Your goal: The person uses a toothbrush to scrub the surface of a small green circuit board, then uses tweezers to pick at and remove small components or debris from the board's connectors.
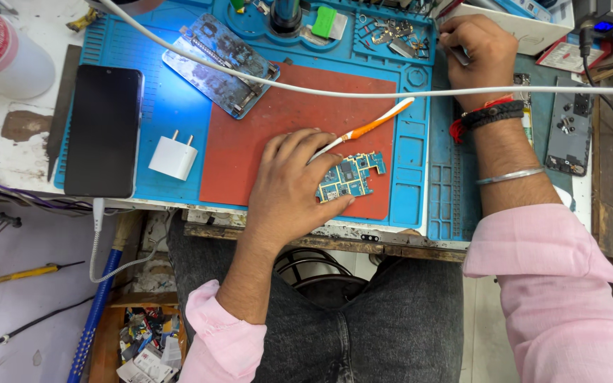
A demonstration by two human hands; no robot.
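Note:
My left hand (pixel 294 181) rests on the red mat (pixel 264 135), holding an orange and white toothbrush (pixel 370 126) whose head points up to the right. The fingers of that hand also press on a small blue circuit board (pixel 352 176) lying on the mat. My right hand (pixel 478 53) reaches to the far right corner of the blue work mat (pixel 409 152). It is closed around a small dark object next to a white box (pixel 516 25). I cannot tell what that object is.
A black phone (pixel 103 131) and a white charger plug (pixel 173 157) lie at the left of the blue mat. A stripped phone frame (pixel 220 65) lies at the back, and another (pixel 569 128) at the right. A white cable (pixel 391 93) crosses the bench. Small metal parts (pixel 391 32) fill a tray.

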